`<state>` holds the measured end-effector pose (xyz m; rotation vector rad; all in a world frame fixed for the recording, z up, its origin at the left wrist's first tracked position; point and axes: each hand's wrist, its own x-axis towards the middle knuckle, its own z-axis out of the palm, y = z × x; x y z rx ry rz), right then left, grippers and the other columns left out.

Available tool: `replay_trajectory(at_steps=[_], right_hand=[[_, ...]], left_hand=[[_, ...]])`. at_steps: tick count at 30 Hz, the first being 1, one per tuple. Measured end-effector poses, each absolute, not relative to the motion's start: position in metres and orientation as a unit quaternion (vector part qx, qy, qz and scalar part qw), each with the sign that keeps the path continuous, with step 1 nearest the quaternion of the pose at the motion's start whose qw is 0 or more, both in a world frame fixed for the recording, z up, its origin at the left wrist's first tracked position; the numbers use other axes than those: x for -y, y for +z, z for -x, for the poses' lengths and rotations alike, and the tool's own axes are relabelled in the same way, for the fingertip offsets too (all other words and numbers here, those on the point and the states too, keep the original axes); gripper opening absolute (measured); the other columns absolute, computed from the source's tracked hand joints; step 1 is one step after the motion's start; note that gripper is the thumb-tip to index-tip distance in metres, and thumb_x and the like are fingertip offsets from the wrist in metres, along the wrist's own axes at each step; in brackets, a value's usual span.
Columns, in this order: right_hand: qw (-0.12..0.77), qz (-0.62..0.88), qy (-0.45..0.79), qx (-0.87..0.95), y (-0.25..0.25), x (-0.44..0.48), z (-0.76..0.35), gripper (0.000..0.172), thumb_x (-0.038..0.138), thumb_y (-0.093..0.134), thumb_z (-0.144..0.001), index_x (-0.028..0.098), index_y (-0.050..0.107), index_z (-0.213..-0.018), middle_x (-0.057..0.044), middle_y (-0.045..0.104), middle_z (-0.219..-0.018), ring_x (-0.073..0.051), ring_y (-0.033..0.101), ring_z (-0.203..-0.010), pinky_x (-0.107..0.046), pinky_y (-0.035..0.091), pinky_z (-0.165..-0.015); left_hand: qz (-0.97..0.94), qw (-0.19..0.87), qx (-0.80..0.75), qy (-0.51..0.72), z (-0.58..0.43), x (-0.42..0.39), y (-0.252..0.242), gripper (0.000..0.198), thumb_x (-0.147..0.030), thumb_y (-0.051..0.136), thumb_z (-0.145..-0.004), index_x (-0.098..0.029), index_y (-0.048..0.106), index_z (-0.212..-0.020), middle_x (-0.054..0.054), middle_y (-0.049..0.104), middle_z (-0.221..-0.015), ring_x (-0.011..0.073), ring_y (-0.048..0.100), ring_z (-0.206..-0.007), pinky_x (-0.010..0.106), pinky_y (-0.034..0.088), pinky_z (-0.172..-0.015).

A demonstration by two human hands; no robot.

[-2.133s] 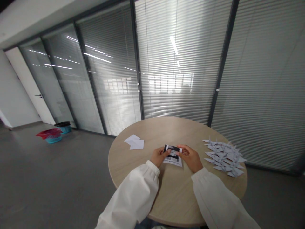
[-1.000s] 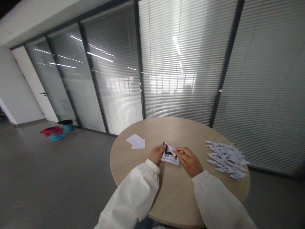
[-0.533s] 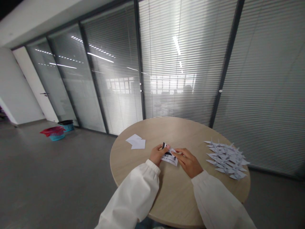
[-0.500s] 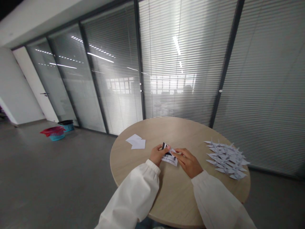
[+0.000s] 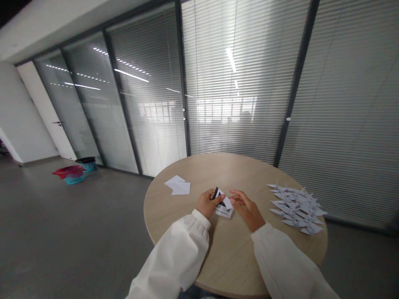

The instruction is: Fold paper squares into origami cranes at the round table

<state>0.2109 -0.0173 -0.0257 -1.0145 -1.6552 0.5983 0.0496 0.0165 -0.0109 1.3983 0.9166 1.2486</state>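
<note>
A small printed sheet of paper [image 5: 225, 208], white with black patches and partly folded, lies on the round wooden table [image 5: 230, 253] in front of me. My left hand [image 5: 207, 203] is closed on its left side, thumb pressing a raised flap. My right hand [image 5: 247, 209] hovers just right of the paper with fingers stretched out, fingertips near its edge. Both arms wear white sleeves.
A heap of several folded paper cranes [image 5: 296, 207] lies on the table's right side. Two blank white sheets [image 5: 178, 185] lie at the far left. Glass walls with blinds [image 5: 237, 83] stand behind the table. A red and a blue basket [image 5: 71, 173] sit on the floor at left.
The paper has been folded smaller, with a flap now standing up under my left thumb. My right hand has lifted off the paper and opened.
</note>
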Motion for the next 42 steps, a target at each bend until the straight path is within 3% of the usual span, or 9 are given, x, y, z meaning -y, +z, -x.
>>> replay_trajectory(at_steps=[5, 12, 22, 42], right_hand=[[0.471, 0.409, 0.409, 0.666, -0.0299, 0.0107, -0.2116, 0.037, 0.05, 0.055, -0.076, 0.014, 0.061, -0.082, -0.006, 0.067, -0.08, -0.02, 0.062, -0.076, -0.028, 0.047, -0.069], [0.45, 0.417, 0.416, 0.671, -0.0299, 0.0091, -0.2141, 0.041, 0.053, 0.058, -0.072, 0.013, 0.064, -0.073, -0.004, 0.066, -0.072, -0.017, 0.06, -0.067, -0.025, 0.043, -0.062], [0.442, 0.406, 0.431, 0.674, -0.0309, 0.0095, -0.2133, 0.038, 0.05, 0.061, -0.071, 0.012, 0.065, -0.073, -0.004, 0.068, -0.07, -0.017, 0.061, -0.067, -0.025, 0.044, -0.062], [0.425, 0.427, 0.429, 0.673, -0.0323, 0.0087, -0.2137, 0.036, 0.048, 0.062, -0.069, 0.012, 0.066, -0.072, -0.004, 0.068, -0.069, -0.017, 0.061, -0.065, -0.024, 0.044, -0.06]], left_hand=[[-0.614, 0.479, -0.366, 0.509, -0.0529, -0.0138, -0.0114, 0.037, -0.044, 0.071, -0.057, -0.013, 0.053, -0.061, -0.004, 0.05, -0.05, 0.0062, 0.044, -0.046, 0.018, 0.033, -0.046], [-0.624, 0.474, -0.379, 0.492, -0.0524, -0.012, -0.0109, 0.035, -0.044, 0.07, -0.059, -0.013, 0.054, -0.063, -0.004, 0.049, -0.051, 0.0064, 0.043, -0.047, 0.018, 0.032, -0.046], [-0.611, 0.464, -0.396, 0.504, -0.053, -0.0114, -0.0099, 0.037, -0.046, 0.069, -0.059, -0.011, 0.062, -0.069, -0.001, 0.057, -0.054, 0.0081, 0.047, -0.047, 0.019, 0.034, -0.046], [-0.596, 0.491, -0.393, 0.5, -0.0525, -0.012, -0.0106, 0.038, -0.047, 0.069, -0.061, -0.01, 0.066, -0.068, 0.003, 0.062, -0.055, 0.0085, 0.049, -0.045, 0.019, 0.034, -0.043]])
